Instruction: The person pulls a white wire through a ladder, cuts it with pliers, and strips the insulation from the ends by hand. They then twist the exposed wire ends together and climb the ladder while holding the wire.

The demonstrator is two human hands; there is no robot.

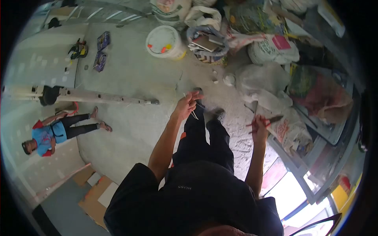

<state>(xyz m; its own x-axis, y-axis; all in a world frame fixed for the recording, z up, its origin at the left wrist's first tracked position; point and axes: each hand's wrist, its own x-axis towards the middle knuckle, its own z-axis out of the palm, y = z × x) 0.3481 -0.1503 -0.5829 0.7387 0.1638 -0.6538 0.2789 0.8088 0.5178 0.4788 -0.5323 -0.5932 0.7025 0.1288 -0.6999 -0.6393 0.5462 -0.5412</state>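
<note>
— So, starting at the left: what is over there?

— Another person [59,131] in a blue top and dark leggings on the pale concrete floor [130,78], near a long ladder [98,97] lying flat. Cardboard pieces [96,194] lie lower down.

— And the wearer's left hand [186,105]?

— It is raised in front of the body, fingers pinched together on a few thin pale sticks [193,112]. Their long axis runs steeply, from upper left by the fingertips down to the right, below the hand.

— The right hand [258,125]?

— Closed in a fist around a knife [271,119]. It lies nearly level, the dark blade pointing right and slightly up, a reddish end sticking out on the left of the fist.

— What about the room?

— It is a rough work area: a white bucket [164,42] and a basket of scraps [208,45] up top, then sacks and plastic bags [271,49] heaped on the right beside framed panels [315,173].

— Anything unclear?

— The fisheye rim darkens the corners, the wearer's torso covers the floor below, and I cannot tell what the sticks are made of.
</note>
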